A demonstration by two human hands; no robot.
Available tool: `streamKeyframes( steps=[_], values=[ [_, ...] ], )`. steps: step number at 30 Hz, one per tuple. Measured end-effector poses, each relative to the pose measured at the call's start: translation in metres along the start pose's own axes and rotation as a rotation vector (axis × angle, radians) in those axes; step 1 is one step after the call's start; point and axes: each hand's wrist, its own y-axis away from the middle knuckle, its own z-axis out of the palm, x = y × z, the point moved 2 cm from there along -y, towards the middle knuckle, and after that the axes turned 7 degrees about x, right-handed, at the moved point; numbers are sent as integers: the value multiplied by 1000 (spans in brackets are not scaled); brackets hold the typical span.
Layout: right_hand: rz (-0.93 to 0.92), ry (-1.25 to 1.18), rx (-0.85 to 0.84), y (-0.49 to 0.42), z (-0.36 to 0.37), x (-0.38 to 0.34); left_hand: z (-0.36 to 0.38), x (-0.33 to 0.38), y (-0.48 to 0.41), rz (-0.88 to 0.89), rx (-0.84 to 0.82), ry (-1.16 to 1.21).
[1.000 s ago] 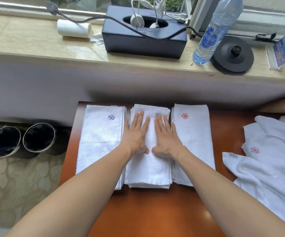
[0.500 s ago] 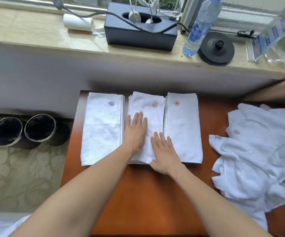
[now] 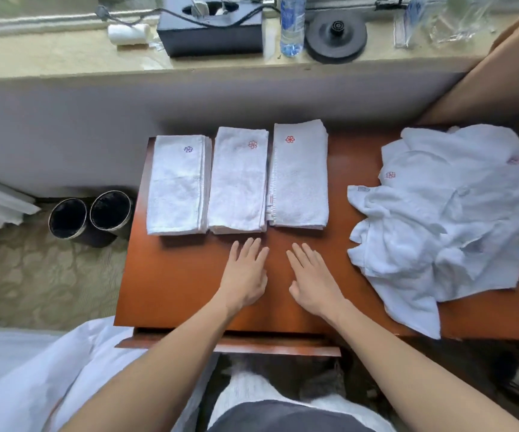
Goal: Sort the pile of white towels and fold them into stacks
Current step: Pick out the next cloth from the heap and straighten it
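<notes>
Three folded towel stacks (image 3: 238, 179) sit side by side at the far edge of the wooden surface (image 3: 189, 282), and the unsorted pile of towels (image 3: 448, 219) sprawls to the right. The left hand (image 3: 245, 275) and right hand (image 3: 312, 280) lie flat just before the stacks, fingers straight, holding nothing.

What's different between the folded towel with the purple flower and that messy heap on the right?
The purple-flower towel is folded into a neat flat rectangle; the heap is crumpled and spread wide. The towel's flower is purple; the one clearly showing on the heap is red. The towel lies at the table's left end, the heap at its right. Both are white with stitched flowers.
</notes>
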Motion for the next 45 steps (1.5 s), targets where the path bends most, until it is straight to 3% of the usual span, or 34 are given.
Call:
streamKeyframes(
  steps=[5,13,22,27,33,39,45],
  values=[
    [16,-92,89,89,-10,59,-5,103,36,13,26,22],
    [221,-143,237,205,-37,198,-10,270,21,193,123,56],
    [242,-131,287,203,-66,276,-15,337,-39,270,211,219],
    [363,-125,315,191,-93,328,-23,386,-92,349,264,315],
    [373,-97,209,190,-104,378,-6,424,-101,362,137,260],
    [200,-63,173,156,-117,436,9,449,-116,214,115,94],
    [-74,-136,65,126,-125,480,6,502,-112,-190,150,172]
  ],
)
